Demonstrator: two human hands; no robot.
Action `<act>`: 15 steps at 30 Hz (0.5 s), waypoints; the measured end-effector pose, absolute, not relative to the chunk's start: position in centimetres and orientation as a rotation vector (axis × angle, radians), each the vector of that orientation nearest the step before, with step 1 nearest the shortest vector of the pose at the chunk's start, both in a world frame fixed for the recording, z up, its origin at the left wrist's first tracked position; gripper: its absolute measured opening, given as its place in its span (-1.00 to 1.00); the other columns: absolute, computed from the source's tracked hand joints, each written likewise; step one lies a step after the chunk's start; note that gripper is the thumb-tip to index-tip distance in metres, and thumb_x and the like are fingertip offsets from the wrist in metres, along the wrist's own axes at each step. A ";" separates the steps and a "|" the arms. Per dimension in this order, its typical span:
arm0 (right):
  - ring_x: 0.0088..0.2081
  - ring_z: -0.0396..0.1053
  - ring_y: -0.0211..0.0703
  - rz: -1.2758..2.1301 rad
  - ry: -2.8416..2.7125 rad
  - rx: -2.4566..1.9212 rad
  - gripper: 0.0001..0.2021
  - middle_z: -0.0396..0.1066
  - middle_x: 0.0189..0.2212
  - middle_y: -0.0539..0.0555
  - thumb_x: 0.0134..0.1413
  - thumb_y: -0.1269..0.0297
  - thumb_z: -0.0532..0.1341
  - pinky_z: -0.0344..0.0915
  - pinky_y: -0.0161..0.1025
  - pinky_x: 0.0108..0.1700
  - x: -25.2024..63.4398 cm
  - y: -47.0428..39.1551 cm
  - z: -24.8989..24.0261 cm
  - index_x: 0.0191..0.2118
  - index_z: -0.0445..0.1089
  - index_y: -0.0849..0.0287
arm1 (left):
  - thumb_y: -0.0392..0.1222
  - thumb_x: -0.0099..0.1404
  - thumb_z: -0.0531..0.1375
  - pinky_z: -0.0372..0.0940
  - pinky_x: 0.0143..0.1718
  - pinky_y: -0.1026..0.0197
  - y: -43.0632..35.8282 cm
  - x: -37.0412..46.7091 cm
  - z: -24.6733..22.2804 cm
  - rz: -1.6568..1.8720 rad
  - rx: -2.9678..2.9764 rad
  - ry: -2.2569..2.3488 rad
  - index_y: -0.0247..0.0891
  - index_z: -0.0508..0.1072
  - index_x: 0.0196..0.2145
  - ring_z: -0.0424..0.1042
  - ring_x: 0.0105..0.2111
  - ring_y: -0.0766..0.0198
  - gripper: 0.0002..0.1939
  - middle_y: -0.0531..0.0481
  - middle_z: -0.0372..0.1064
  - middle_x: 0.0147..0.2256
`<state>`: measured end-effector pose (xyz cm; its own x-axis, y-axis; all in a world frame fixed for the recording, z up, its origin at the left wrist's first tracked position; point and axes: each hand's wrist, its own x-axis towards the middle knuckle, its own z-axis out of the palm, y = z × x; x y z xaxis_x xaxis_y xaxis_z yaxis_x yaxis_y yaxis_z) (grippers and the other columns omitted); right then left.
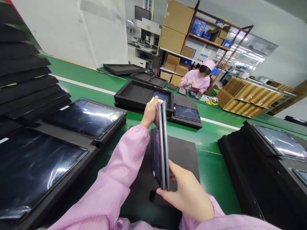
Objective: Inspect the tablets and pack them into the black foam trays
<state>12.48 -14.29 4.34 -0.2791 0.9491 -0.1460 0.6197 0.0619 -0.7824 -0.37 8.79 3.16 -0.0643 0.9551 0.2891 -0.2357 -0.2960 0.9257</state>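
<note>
Two slim tablets (162,150) stand on edge, side by side, between my hands, with their long sides facing up. My left hand (150,112) grips their far end, and something pale yellow shows by its fingertips. At the near end my right hand (188,190) is closed round the lower corner, thumb beneath and fingers along the right face. A dark screen with a small white label is visible on the left tablet. Below them lies a flat black foam sheet (183,153) on the green bench (213,172).
Foam trays with tablets (91,116) lie at left, beside a tall stack of black trays (24,73). More black trays (134,91) sit ahead, and others with tablets (283,140) at right. A co-worker in pink (195,80) sits across the bench, near cardboard dividers (249,94).
</note>
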 end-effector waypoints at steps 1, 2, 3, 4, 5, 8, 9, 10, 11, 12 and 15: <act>-0.13 0.54 0.03 1.103 -1.946 -1.557 -0.44 0.56 -0.13 0.04 -0.13 0.53 0.33 0.50 -0.02 -0.02 12.6 -14.3 4.5 0.07 0.41 0.09 | 0.33 0.33 0.04 0.06 -0.64 0.24 8.8 -0.3 3.2 1.551 1.209 0.880 -0.19 0.29 -0.73 0.13 -0.73 0.38 -0.33 0.11 0.16 -0.76; -0.14 0.54 0.02 1.116 -1.956 -1.549 -0.41 0.56 -0.13 0.03 -0.13 0.53 0.34 0.51 -0.02 -0.03 12.8 -14.2 4.6 0.11 0.40 0.08 | 0.33 0.33 0.05 0.06 -0.64 0.25 8.7 -0.3 3.3 1.550 1.199 0.875 -0.19 0.28 -0.74 0.13 -0.72 0.39 -0.33 0.11 0.16 -0.76; -0.14 0.54 0.01 1.127 -1.964 -1.539 -0.38 0.57 -0.13 0.02 -0.13 0.53 0.34 0.51 -0.03 -0.03 12.9 -14.2 4.7 0.14 0.38 0.06 | 0.33 0.33 0.05 0.06 -0.64 0.25 8.7 -0.2 3.3 1.551 1.189 0.873 -0.19 0.26 -0.74 0.13 -0.72 0.39 -0.33 0.11 0.15 -0.76; -0.14 0.54 0.01 1.137 -1.968 -1.531 -0.36 0.57 -0.13 0.00 -0.12 0.53 0.35 0.51 -0.03 -0.03 13.0 -14.2 4.7 0.16 0.38 0.04 | 0.33 0.33 0.06 0.06 -0.64 0.25 8.6 -0.2 3.4 1.552 1.180 0.874 -0.19 0.25 -0.75 0.13 -0.72 0.39 -0.33 0.11 0.15 -0.75; -0.13 0.54 0.00 1.144 -1.968 -1.524 -0.35 0.57 -0.12 -0.01 -0.12 0.52 0.35 0.51 -0.04 -0.03 13.1 -14.1 4.8 0.16 0.37 0.03 | 0.32 0.33 0.07 0.07 -0.63 0.25 8.6 -0.2 3.5 1.552 1.175 0.875 -0.19 0.24 -0.75 0.13 -0.71 0.39 -0.33 0.11 0.15 -0.75; -0.10 0.55 0.00 1.157 -1.971 -1.520 -0.34 0.58 -0.09 -0.02 -0.12 0.52 0.37 0.50 -0.06 -0.02 13.3 -14.1 4.9 0.17 0.37 0.01 | 0.29 0.34 0.09 0.07 -0.62 0.25 8.4 -0.2 3.6 1.556 1.179 0.881 -0.19 0.23 -0.75 0.13 -0.71 0.39 -0.34 0.11 0.16 -0.74; -0.09 0.55 0.00 1.157 -1.977 -1.521 -0.32 0.57 -0.06 -0.02 -0.13 0.52 0.38 0.50 -0.06 -0.02 13.4 -14.1 5.0 0.18 0.36 0.01 | 0.28 0.35 0.09 0.07 -0.62 0.25 8.4 -0.2 3.7 1.558 1.186 0.882 -0.19 0.22 -0.76 0.13 -0.70 0.39 -0.34 0.11 0.15 -0.74; -0.09 0.55 0.01 1.157 -1.984 -1.520 -0.32 0.57 -0.05 -0.02 -0.13 0.52 0.38 0.51 -0.07 -0.03 13.4 -14.1 5.0 0.19 0.36 0.00 | 0.27 0.35 0.09 0.07 -0.62 0.25 8.3 -0.2 3.7 1.559 1.194 0.884 -0.19 0.20 -0.76 0.12 -0.70 0.39 -0.33 0.11 0.14 -0.74; -0.08 0.55 0.02 1.159 -1.990 -1.519 -0.32 0.57 -0.04 -0.02 -0.12 0.51 0.38 0.51 -0.07 -0.03 13.5 -14.1 5.0 0.19 0.36 0.00 | 0.26 0.36 0.09 0.06 -0.62 0.25 8.2 -0.2 3.8 1.562 1.202 0.885 -0.18 0.17 -0.77 0.12 -0.70 0.39 -0.33 0.12 0.13 -0.74; -0.07 0.55 0.02 1.160 -1.995 -1.517 -0.33 0.57 -0.04 -0.02 -0.12 0.51 0.38 0.51 -0.08 -0.03 13.5 -14.1 5.1 0.18 0.37 0.00 | 0.25 0.36 0.09 0.06 -0.61 0.25 8.2 -0.2 3.9 1.564 1.211 0.889 -0.18 0.15 -0.77 0.11 -0.70 0.39 -0.33 0.12 0.11 -0.74; -0.06 0.55 0.05 1.141 -2.025 -1.520 -0.37 0.57 -0.04 0.00 -0.11 0.52 0.39 0.49 -0.07 -0.01 13.8 -14.0 5.1 0.15 0.38 0.02 | 0.21 0.38 0.10 0.04 -0.60 0.25 7.8 -0.1 4.2 1.573 1.226 0.907 -0.18 0.11 -0.78 0.06 -0.70 0.40 -0.32 0.13 0.07 -0.74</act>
<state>13.80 -13.98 5.14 -0.3547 0.9184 -0.1752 0.6255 0.0938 -0.7746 -0.07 7.85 4.17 -0.0863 0.9504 0.2987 -0.2175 -0.3105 0.9253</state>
